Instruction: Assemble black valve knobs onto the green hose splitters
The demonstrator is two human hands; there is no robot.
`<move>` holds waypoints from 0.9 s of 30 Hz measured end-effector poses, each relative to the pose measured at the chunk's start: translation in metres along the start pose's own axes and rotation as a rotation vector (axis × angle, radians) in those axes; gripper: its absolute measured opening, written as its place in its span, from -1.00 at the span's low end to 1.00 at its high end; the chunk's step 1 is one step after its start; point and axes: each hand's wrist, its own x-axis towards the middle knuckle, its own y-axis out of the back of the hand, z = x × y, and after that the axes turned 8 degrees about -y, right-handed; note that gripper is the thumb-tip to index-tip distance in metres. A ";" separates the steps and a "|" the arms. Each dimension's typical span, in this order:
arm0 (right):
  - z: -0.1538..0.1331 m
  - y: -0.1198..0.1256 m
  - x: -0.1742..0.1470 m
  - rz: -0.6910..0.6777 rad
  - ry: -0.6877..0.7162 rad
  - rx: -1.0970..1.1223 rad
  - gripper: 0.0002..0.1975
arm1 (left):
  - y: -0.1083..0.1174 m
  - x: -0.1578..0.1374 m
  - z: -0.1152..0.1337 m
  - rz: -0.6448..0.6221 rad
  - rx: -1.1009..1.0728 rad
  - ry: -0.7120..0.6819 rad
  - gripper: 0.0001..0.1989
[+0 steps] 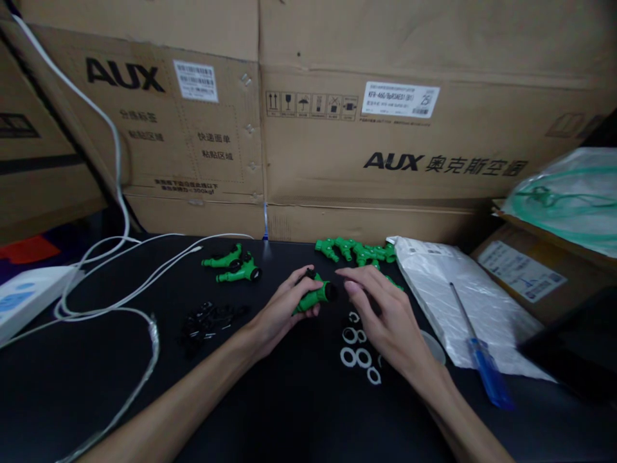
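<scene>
My left hand (284, 302) is wrapped around a green Y-shaped hose fitting (312, 297). A black ring sits at the fitting's right mouth, which faces my right hand. Just beside it hovers my right hand (385, 308), fingers loosely stretched and thumb a little apart, with nothing visible in it. Below and left of that hand lie several white ring washers (363, 357) on the table. Two green fittings with black parts (236, 269) lie at the back left. A pile of small black parts (207, 323) is left of my forearm.
More green fittings (357, 251) lie at the back, beside a white padded bag (429, 283). A blue-handled screwdriver (488, 373) rests on the bag. White cables (130, 302) run across the left side. Large cardboard boxes (313, 154) wall the table's rear.
</scene>
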 end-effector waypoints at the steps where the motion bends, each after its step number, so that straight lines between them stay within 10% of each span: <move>1: 0.000 0.000 0.000 -0.010 0.024 0.009 -0.67 | -0.001 -0.001 0.002 0.013 0.001 -0.004 -0.43; 27: 0.003 -0.004 0.003 -0.162 -0.124 0.248 -0.81 | -0.004 -0.005 0.006 -0.013 0.159 -0.159 -0.35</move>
